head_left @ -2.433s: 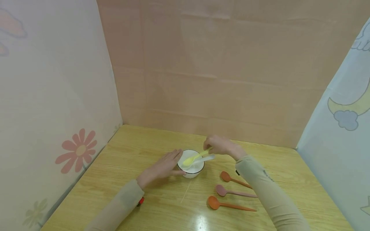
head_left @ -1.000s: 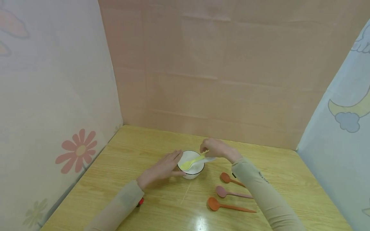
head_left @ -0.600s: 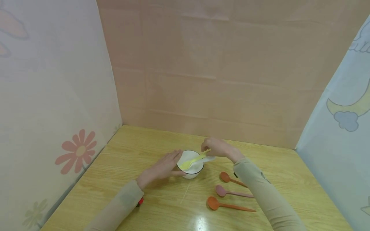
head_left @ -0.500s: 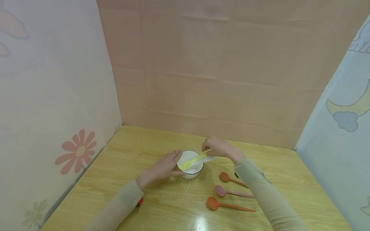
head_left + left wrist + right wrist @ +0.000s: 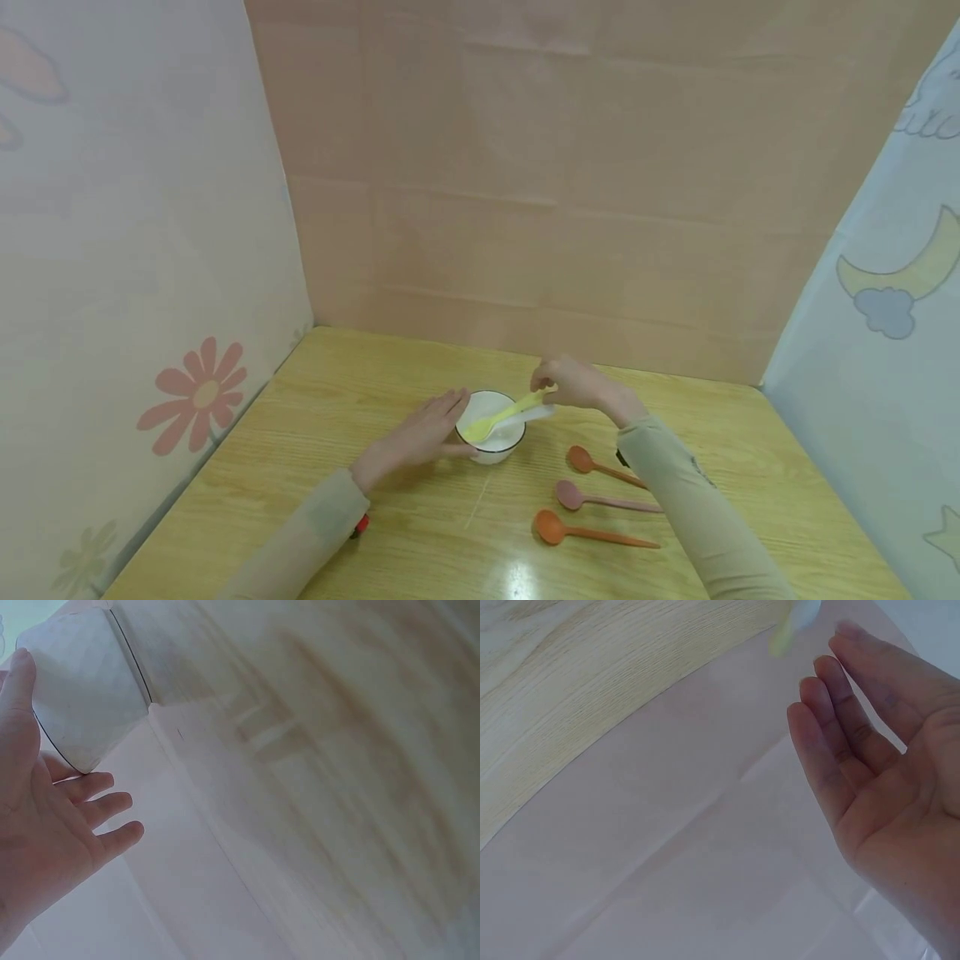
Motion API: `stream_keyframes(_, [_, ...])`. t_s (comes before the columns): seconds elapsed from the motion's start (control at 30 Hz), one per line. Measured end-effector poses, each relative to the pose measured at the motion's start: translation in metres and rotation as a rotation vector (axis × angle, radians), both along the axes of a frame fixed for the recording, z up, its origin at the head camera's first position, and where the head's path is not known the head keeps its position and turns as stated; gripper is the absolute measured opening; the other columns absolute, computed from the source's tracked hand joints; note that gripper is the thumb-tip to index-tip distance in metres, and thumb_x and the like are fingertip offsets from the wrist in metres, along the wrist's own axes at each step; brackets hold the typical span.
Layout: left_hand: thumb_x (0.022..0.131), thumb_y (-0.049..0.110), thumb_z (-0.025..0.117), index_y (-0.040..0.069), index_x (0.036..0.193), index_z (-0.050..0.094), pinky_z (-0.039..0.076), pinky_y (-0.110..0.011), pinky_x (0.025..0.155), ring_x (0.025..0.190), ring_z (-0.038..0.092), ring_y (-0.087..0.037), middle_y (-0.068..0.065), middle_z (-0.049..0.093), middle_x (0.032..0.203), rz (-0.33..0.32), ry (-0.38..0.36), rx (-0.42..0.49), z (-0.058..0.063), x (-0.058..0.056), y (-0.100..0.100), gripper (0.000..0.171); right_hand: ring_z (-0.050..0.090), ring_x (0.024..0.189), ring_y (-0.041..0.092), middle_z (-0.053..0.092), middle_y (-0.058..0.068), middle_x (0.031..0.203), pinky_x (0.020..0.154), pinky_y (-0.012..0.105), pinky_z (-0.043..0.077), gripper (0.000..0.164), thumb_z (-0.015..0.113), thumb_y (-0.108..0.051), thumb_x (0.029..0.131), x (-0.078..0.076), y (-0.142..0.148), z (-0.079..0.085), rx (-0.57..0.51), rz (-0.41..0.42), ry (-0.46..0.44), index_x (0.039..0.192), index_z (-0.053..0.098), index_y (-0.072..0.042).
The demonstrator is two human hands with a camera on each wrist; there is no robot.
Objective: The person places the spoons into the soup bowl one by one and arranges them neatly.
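In the head view a white bowl [image 5: 489, 455] with a dark rim stands on the wooden table. My left hand [image 5: 422, 433] holds its left side, thumb and index finger spread across it; the left wrist view shows the other fingers off the bowl [image 5: 82, 690]. A yellow spoon [image 5: 483, 428] and a white spoon [image 5: 531, 414] lean in the bowl, handles over the right rim. Just beyond the handle ends is my right hand [image 5: 581, 387]. In the right wrist view its fingers are loosely bent and hold nothing, a small gap away from the blurred yellow handle [image 5: 781, 639].
Right of the bowl, an orange spoon [image 5: 581, 458], a pink spoon [image 5: 570, 495] and another orange spoon [image 5: 551, 527] lie in a column, handles pointing right. My right forearm passes over their handle side. Paper-covered walls [image 5: 525, 250] enclose the table [image 5: 360, 375].
The yellow spoon has come down into the bowl beside the white one, and my right hand has let go of it and drawn slightly right. The left hand stays on the bowl.
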State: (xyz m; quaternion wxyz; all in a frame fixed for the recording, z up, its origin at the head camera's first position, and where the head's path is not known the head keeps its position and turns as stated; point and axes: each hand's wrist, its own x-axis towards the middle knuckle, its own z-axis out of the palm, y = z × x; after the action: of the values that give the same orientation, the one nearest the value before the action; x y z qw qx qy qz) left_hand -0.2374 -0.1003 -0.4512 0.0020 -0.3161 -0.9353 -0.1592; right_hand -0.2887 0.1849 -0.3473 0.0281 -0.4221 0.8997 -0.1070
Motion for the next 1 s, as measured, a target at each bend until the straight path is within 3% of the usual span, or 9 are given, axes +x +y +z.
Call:
stream_keyframes(0.37, [0.093,0.056,0.059,-0.005,0.155,0.023,0.028,-0.059,0.119,0.149,0.028,-0.042,-0.023,0.026,0.162,-0.012,0.002,0.017,0.005,0.001,0.002,0.093,0.066,0.089,0.022,0.073,0.011,0.101,0.081,0.037,0.058,0.017,0.076,-0.004,0.084,0.003,0.018,-0.002,-0.038,-0.045,-0.002,0.1,0.073,-0.001])
stream_keyframes(0.77, [0.092,0.057,0.06,-0.004,0.155,0.023,0.028,-0.059,0.12,0.15,0.028,-0.04,-0.022,0.026,0.162,-0.008,-0.01,0.025,0.001,-0.002,-0.002,0.095,0.068,0.093,0.03,0.072,0.013,0.102,0.082,0.041,0.057,0.022,0.075,-0.005,0.085,0.012,0.033,-0.007,-0.083,-0.091,0.008,0.106,0.071,0.0])
stream_keyframes(1.0, [0.092,0.06,0.058,-0.002,0.156,0.022,0.027,-0.057,0.121,0.15,0.028,-0.038,-0.02,0.025,0.163,-0.003,-0.022,0.015,0.001,-0.002,-0.004,0.097,0.067,0.094,0.026,0.072,0.01,0.104,0.085,0.044,0.057,0.024,0.075,-0.007,0.086,0.018,0.041,-0.011,-0.1,-0.127,0.009,0.109,0.07,-0.002])
